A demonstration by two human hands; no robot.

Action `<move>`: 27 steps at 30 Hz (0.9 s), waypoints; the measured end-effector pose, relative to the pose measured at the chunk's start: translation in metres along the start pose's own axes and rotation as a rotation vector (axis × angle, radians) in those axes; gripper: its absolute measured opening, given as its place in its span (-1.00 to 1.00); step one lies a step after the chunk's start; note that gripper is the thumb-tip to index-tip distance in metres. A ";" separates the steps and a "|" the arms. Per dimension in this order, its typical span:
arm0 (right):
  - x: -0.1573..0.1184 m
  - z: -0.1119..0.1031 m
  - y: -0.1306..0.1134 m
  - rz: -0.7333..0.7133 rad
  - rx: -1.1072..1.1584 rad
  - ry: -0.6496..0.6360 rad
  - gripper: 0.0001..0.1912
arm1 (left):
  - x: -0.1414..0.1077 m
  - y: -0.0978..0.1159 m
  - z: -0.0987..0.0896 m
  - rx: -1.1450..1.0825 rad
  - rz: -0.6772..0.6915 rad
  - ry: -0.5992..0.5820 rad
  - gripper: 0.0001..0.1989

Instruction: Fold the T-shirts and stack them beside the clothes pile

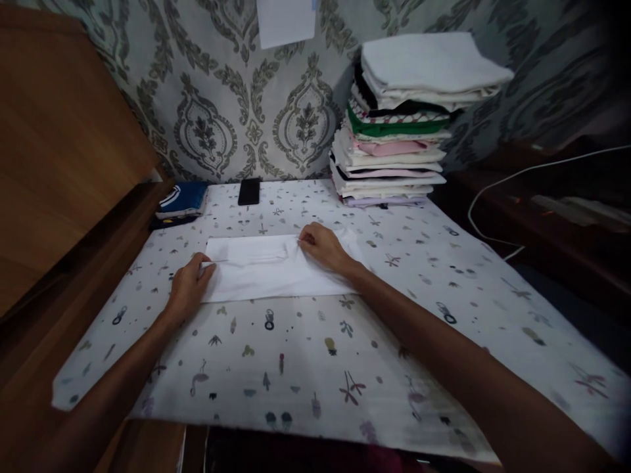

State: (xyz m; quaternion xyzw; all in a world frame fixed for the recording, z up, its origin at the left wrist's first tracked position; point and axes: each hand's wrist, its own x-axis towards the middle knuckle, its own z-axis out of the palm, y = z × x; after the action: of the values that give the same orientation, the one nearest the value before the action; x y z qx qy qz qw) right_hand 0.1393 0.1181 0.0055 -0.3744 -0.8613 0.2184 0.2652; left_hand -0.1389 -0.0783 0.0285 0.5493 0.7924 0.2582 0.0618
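A white cloth [256, 279], folded into a long flat strip, lies across the middle of the printed table cover [296, 348]. At its left end, my left hand [190, 286] pinches the edge between thumb and fingers. My right hand [323, 246] is closed on the cloth's upper layer, right of centre near the far edge. Small creases run between the two hands. The right end of the cloth is partly hidden behind my right hand and forearm.
A tall stack of folded clothes [394, 157] stands at the back right. Folded blue clothes [185, 198] and a black phone [249, 192] lie at the back left. A wooden panel [64, 144] rises at left; a white cable [517, 172] hangs at right.
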 end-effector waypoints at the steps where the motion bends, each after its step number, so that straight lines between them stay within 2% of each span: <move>1: -0.001 0.001 -0.001 0.007 0.024 0.053 -0.94 | 0.000 -0.001 0.001 -0.002 -0.002 0.003 -0.70; 3: -0.003 0.003 -0.001 0.025 0.030 0.122 -0.93 | 0.002 -0.002 0.001 0.024 -0.015 -0.001 -0.70; 7: -0.005 0.006 -0.003 0.047 -0.043 0.071 -0.88 | 0.003 -0.002 0.000 0.140 -0.024 -0.051 -0.71; 9: -0.007 0.006 -0.004 0.038 -0.042 0.078 -0.79 | 0.004 0.000 -0.002 0.167 -0.009 -0.077 -0.70; 12: -0.013 0.004 -0.005 -0.021 -0.025 0.122 -0.65 | 0.005 0.002 -0.004 0.205 -0.020 -0.117 -0.68; 16: -0.026 -0.001 -0.001 -0.103 -0.093 0.055 -0.64 | 0.009 0.002 -0.009 0.367 -0.057 -0.162 -0.62; 18: -0.031 -0.004 0.001 -0.118 -0.105 0.030 -0.64 | 0.010 0.001 -0.014 0.449 -0.070 -0.152 -0.57; 20: -0.035 -0.006 0.003 -0.128 -0.095 0.037 -0.63 | 0.010 0.000 -0.018 0.485 -0.070 -0.092 -0.54; 22: -0.039 -0.008 0.004 -0.135 -0.105 0.049 -0.61 | 0.008 0.001 -0.018 0.457 -0.015 -0.004 -0.53; 24: -0.043 -0.007 0.005 -0.135 -0.157 0.042 -0.58 | 0.004 0.002 -0.013 0.381 0.128 0.023 -0.52; 27: -0.051 -0.004 0.012 -0.101 -0.277 -0.002 -0.48 | -0.004 0.002 0.003 0.305 0.378 -0.140 -0.42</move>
State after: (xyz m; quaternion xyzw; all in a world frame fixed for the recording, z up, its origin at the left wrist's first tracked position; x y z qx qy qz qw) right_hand 0.1778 0.0879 -0.0129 -0.3634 -0.9012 0.0842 0.2207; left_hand -0.1337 -0.0805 0.0258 0.7072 0.6992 0.1040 -0.0166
